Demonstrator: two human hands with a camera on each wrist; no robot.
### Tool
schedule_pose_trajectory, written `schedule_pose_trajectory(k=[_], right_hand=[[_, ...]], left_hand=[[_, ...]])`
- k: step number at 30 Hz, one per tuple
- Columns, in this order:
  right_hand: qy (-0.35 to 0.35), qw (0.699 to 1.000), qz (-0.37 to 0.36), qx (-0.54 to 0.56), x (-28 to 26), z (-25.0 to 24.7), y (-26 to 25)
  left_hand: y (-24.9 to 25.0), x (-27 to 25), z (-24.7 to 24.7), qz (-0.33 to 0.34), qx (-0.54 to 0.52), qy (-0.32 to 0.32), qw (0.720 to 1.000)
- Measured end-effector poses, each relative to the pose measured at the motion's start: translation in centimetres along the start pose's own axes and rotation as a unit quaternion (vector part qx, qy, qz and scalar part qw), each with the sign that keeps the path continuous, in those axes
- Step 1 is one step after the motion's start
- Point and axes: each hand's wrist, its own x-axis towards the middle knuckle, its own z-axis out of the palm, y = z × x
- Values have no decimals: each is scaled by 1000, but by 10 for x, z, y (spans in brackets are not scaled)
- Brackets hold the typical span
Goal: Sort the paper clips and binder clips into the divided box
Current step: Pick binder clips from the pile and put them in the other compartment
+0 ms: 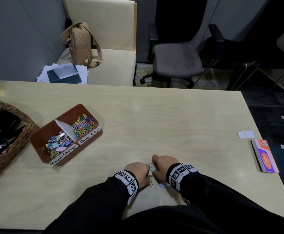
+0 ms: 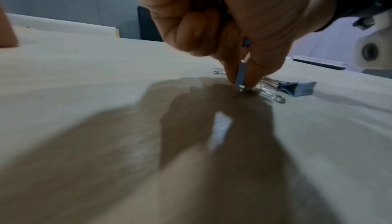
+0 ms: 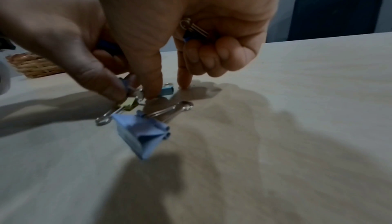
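Observation:
The brown divided box (image 1: 70, 110) sits left of centre. Coloured paper clips (image 1: 84, 124) fill its far compartment and binder clips (image 1: 58, 142) its near one. Both hands work close together at the table's front. My right hand (image 1: 163, 166) keeps a dark blue binder clip (image 3: 195, 30) under its curled fingers and pinches another blue clip (image 2: 241, 76) against the table. My left hand (image 1: 138, 173) pinches a small clip (image 3: 127, 90) beside it. A light blue binder clip (image 3: 142, 133) lies loose on the table, with a small cyan one (image 3: 167, 90) behind it.
A wicker basket (image 1: 20, 141) with dark items stands at the left edge. An orange-covered notepad (image 1: 264, 156) and a white paper slip (image 1: 245, 134) lie at the right edge. Beyond the table stand a cream chair with a tan bag (image 1: 80, 43) and a grey office chair (image 1: 176, 59).

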Motion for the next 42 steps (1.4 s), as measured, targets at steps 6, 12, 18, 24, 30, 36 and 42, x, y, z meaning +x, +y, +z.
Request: schedule_pose_trajectory(k=[6, 12, 18, 24, 30, 36, 42], right_hand=[[-13, 1000, 3, -5, 11, 6, -8], [-38, 997, 19, 70, 10, 3, -6], [-32, 956, 113, 271, 0, 0, 29], [-44, 765, 156, 623, -13, -8, 50], [-71, 754, 135, 639, -19, -15, 44], [-167, 696, 83, 693, -24, -15, 44], [-144, 813, 58, 561, -22, -15, 45]], left_hand=[[-30, -8, 6, -112, -155, 32, 981], [-45, -10, 14, -132, -252, 50, 957], [-35, -13, 15, -127, -345, 49, 929], [-15, -12, 3, -99, -441, -1, 892], [4, -13, -15, -107, -456, -65, 881], [9, -9, -19, -156, -501, -85, 847], [1, -9, -17, -147, -529, -51, 834]])
